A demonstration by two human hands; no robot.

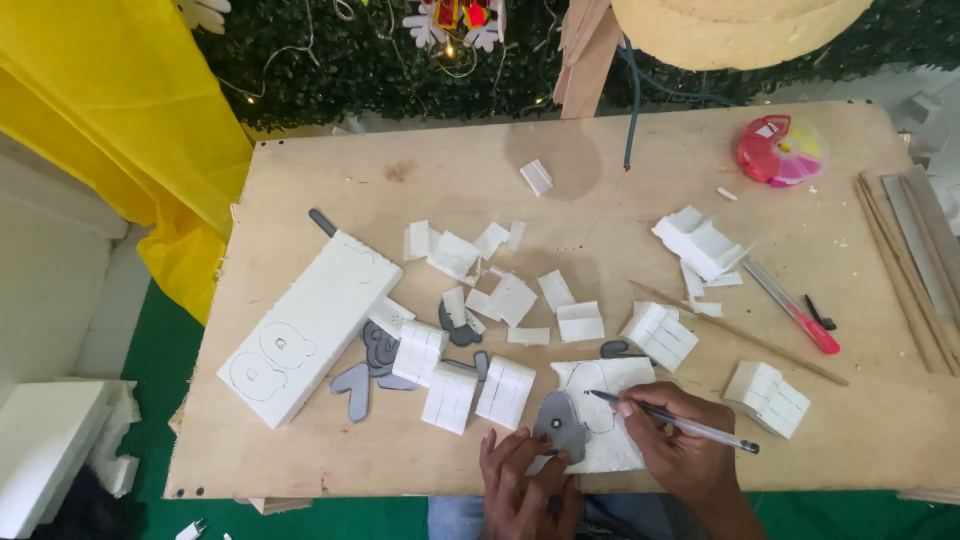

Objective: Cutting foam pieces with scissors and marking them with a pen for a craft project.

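Head view: the left hand (520, 480), fingers pressed flat, pins a grey template (562, 428) on a white foam piece (610, 420) at the plywood table's (640, 180) near edge. The right hand (680, 440) pinches a pen (680, 422), tip on the foam. Foam likely light, stiff, crumbly; hold by edges. A round pink case (780, 150), far right, holds coloured contents, indistinct.

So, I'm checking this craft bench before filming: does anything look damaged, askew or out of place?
Nothing looks damaged. White foam offcuts lie scattered at all angles across the plywood board. The left hand presses a grey cut-out template onto a white foam piece, and the right hand holds a pen.
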